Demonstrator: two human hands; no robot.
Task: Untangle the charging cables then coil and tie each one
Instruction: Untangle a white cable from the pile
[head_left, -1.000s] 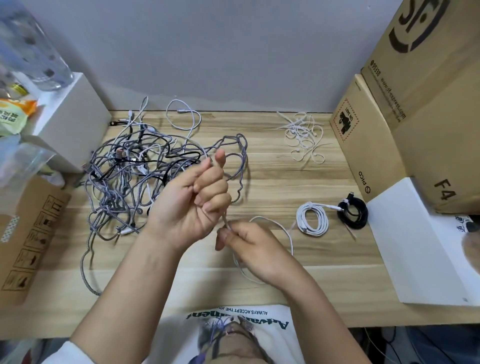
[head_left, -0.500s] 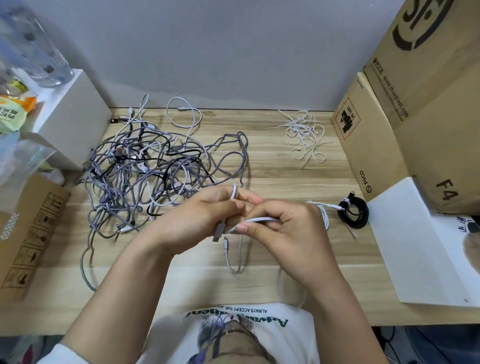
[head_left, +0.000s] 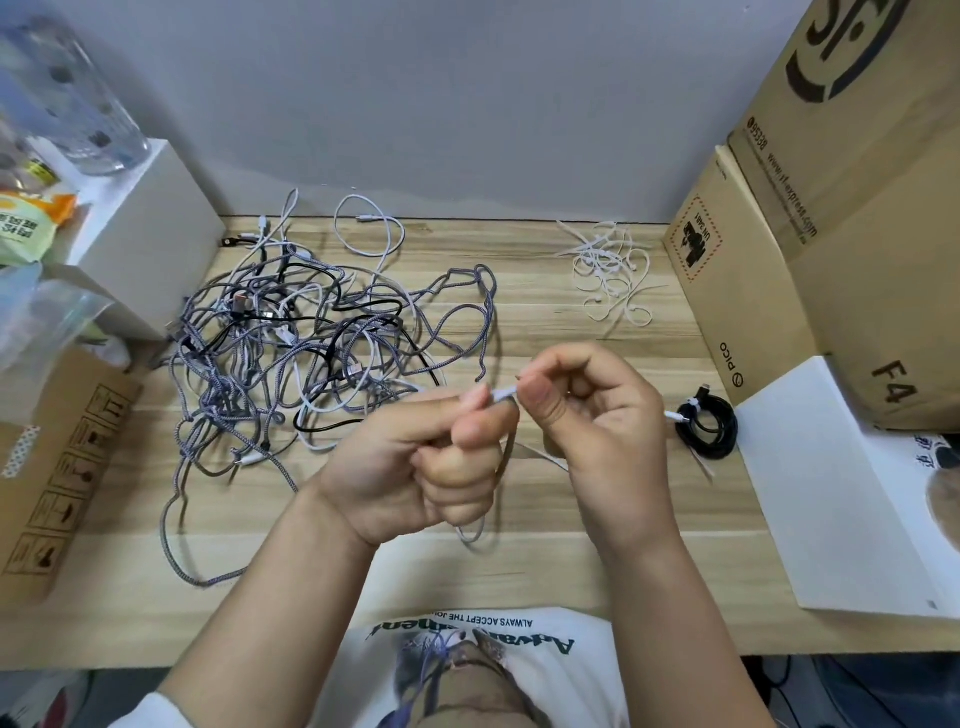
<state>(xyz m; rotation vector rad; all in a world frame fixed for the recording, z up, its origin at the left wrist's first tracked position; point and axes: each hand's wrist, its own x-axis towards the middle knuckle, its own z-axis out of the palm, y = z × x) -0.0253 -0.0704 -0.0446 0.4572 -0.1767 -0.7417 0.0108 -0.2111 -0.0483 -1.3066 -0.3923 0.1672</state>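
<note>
Both hands meet above the middle of the wooden table (head_left: 519, 571) on one white cable (head_left: 503, 395). My left hand (head_left: 415, 467) grips it in a fist, with a loop hanging out below. My right hand (head_left: 597, 415) pinches the cable's end between thumb and fingers. A big tangle of grey braided, white and black cables (head_left: 311, 353) lies at the left. A coiled, tied black cable (head_left: 709, 423) lies at the right. A coiled white cable is mostly hidden behind my right hand.
A heap of white ties (head_left: 610, 275) lies at the back right. Cardboard boxes (head_left: 831, 234) and a white sheet (head_left: 857, 493) fill the right side. A white box (head_left: 150, 234) and a brown carton (head_left: 57, 467) stand at the left.
Both hands moved right and slightly away from me with the white cable. My left hand has closed into a fist round it, and the hanging loop got shorter.
</note>
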